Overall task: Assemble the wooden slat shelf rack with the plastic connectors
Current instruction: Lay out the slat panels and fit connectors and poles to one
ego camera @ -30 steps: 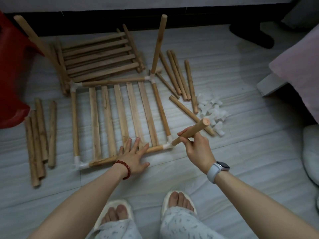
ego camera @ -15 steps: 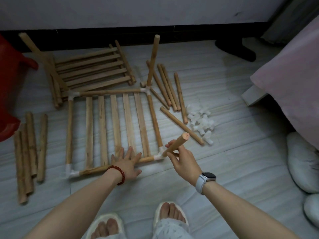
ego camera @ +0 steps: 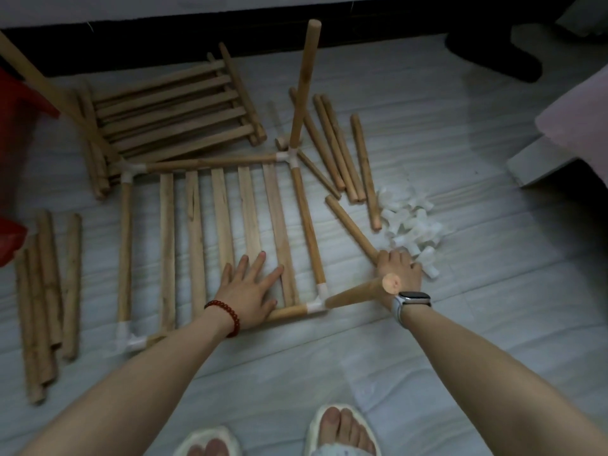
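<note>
Posts are going into corners: left hand (ego camera: 251, 287) presses flat on the frame (ego camera: 289, 313), right hand (ego camera: 399, 269) grips a loose dowel (ego camera: 350, 228), needing the bare corner connector (ego camera: 130, 340) next.

Bare forearms, red bead bracelet (ego camera: 224, 315) on left wrist, grey-strapped smartwatch (ego camera: 410, 301) on right wrist, pale open-toed slippers (ego camera: 342, 429)

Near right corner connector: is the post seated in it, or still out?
Seated: the post stands in the corner connector with no hand on it, though leaning rather than upright.
</note>
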The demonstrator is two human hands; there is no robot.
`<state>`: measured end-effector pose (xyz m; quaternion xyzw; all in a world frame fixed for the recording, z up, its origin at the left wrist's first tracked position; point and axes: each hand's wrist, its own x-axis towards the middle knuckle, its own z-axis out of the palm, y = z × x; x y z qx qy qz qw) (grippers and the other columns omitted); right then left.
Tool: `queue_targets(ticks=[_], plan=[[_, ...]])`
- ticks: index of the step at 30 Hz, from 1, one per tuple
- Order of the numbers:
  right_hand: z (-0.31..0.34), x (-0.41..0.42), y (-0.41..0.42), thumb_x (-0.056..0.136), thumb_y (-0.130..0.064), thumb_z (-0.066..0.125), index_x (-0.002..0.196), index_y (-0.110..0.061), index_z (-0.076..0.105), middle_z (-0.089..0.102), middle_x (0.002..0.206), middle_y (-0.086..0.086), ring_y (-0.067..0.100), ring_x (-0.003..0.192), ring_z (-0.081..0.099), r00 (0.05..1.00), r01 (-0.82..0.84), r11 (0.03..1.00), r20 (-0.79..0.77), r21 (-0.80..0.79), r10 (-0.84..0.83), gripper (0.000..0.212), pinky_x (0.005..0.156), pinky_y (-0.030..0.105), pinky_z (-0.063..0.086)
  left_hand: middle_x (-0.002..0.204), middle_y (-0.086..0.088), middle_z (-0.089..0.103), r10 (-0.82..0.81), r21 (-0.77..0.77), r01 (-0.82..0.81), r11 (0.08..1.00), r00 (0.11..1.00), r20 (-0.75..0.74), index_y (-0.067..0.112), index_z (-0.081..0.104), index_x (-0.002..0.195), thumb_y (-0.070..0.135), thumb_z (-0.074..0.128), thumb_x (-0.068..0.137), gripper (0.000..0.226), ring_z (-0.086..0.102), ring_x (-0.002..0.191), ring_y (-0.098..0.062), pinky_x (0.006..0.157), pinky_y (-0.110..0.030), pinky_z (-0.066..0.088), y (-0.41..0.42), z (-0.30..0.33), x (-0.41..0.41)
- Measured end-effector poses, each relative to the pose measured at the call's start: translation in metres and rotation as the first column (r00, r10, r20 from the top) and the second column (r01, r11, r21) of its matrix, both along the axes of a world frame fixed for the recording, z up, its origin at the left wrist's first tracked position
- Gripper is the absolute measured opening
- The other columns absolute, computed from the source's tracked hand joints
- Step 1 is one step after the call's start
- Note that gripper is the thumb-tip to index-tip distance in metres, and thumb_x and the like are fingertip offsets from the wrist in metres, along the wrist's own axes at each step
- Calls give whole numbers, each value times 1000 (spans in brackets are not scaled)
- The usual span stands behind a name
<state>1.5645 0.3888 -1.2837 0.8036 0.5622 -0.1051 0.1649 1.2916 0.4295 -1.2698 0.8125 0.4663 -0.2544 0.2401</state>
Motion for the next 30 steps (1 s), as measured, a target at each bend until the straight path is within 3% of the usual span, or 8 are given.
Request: queue_targets(ticks=[10, 13, 17, 20, 22, 25, 28, 30], plan=[[97, -2, 20, 91, -15, 54, 107, -5, 65, 64, 89, 9, 25, 81, 60, 722, 307, 938, -682, 161, -119, 21, 74, 35, 50, 157, -7, 5, 293, 54, -334, 941, 883, 367, 23, 15, 149, 27, 47, 96, 62, 8, 144, -24, 117, -40, 18, 22, 68, -2], [168, -15, 42, 91, -17, 56, 105, -12, 67, 65, 75, 7, 15, 64, 59, 692, 182, 966, -722, 186, 9, 18, 54, 16, 47, 158, -4, 4, 239, 268, -405, 874, 839, 489, 26, 11, 149, 24, 51, 94, 68, 2, 145, -23, 117, -44, 9, 32, 120, 0], [253, -62, 62, 92, -23, 58, 109, -18, 66, 66, 83, 0, 14, 68, 59, 719, -157, 966, -647, 207, 256, 20, 59, 22, 46, 158, -1, -6, 84, 551, -307, 776, 916, 392, 32, -1, 149, 33, 50, 94, 75, -12, 145, -23, 112, -52, -11, 33, 172, -13], [291, -116, 66, 92, -29, 58, 113, -24, 65, 62, 89, -11, 8, 77, 60, 709, -377, 881, -522, 287, 474, 23, 68, 24, 49, 145, -2, 36, 109, 513, -350, 784, 891, 441, 25, 29, 143, 27, 45, 97, 49, 30, 137, -26, 112, -47, 19, 24, 190, -41], [300, -152, 67, 92, -32, 56, 114, -26, 64, 66, 100, -9, 10, 92, 60, 695, -484, 805, -409, 343, 592, 25, 78, 27, 48, 116, 0, 57, 199, 378, -471, 797, 796, 571, 21, 52, 121, 21, 45, 97, 25, 56, 106, -24, 88, -40, 45, 11, 193, -69], [287, -198, 70, 96, -37, 47, 122, -24, 58, 67, 109, -4, 15, 99, 60, 600, -374, 780, -511, 502, 616, 32, 86, 36, 49, 92, 1, 61, 410, 174, -650, 740, 640, 650, 17, 56, 102, 16, 50, 94, 10, 60, 89, -21, 77, -38, 50, -14, 173, -115], [251, -238, 67, 100, -37, 32, 114, -24, 53, 65, 100, 1, 17, 86, 59, 380, 100, 854, -813, 511, 442, 29, 84, 46, 49, 87, -7, 61, 625, -151, -849, 506, 241, 742, 9, 53, 99, 13, 52, 94, 6, 62, 88, -27, 75, -35, 49, -40, 145, -154], [203, -253, 63, 101, -33, 29, 118, -18, 52, 64, 104, 7, 22, 93, 60, 468, 55, 919, -824, 389, 321, 32, 87, 47, 48, 95, -14, 64, 698, -380, -868, 320, -55, 714, 6, 53, 103, 14, 55, 94, 13, 63, 94, -26, 82, -33, 51, -56, 123, -174]])
